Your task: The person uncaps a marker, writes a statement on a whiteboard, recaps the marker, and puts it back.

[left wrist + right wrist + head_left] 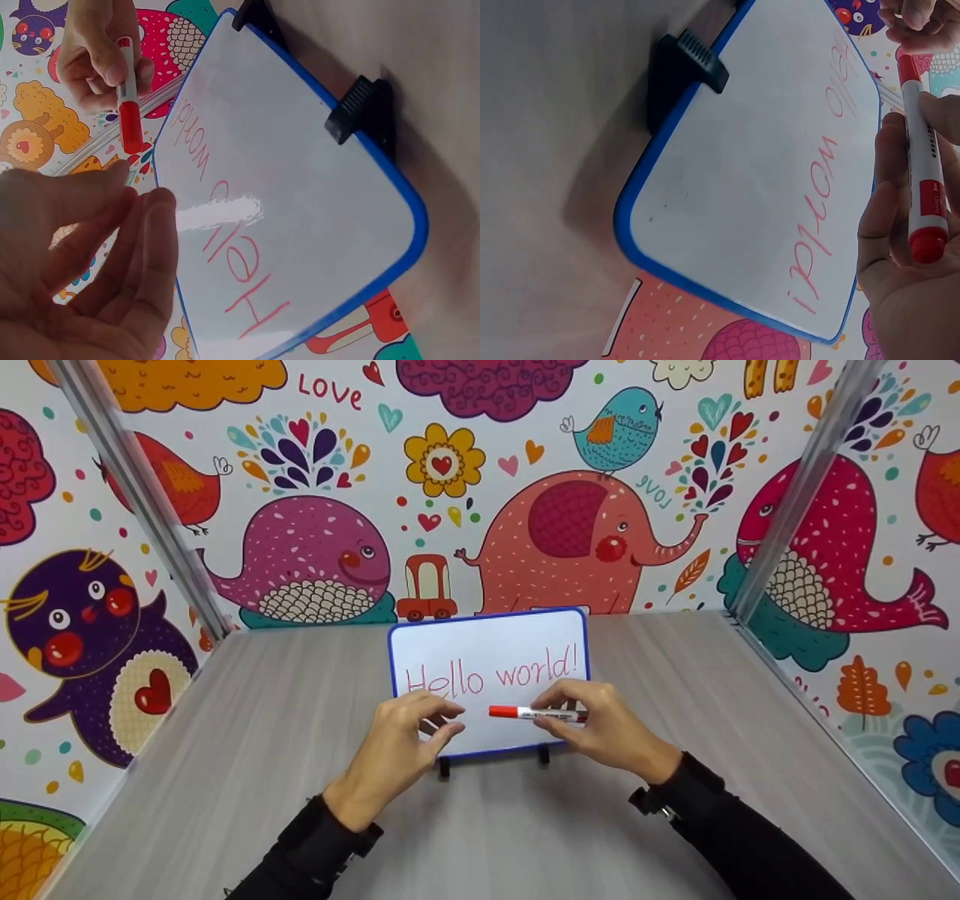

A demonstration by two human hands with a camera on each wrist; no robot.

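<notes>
A capped whiteboard marker [551,715] with a white barrel and red cap lies sideways in my right hand [600,727], pinched between thumb and fingers. Its red cap [130,127] points toward my left hand [409,746]. That hand holds nothing; its thumb and fingers are loosely bent with a gap between them in the head view. Behind both hands leans a blue-framed whiteboard [487,637] reading "Hello world!" in red. In the right wrist view the marker [924,150] rests along the fingers under the thumb.
Black stand feet [444,767] hold the board's lower edge on the grey wood-grain table [300,682]. Cartoon-printed panels [315,555] rise at the back and both sides, with metal posts [142,495] at the corners.
</notes>
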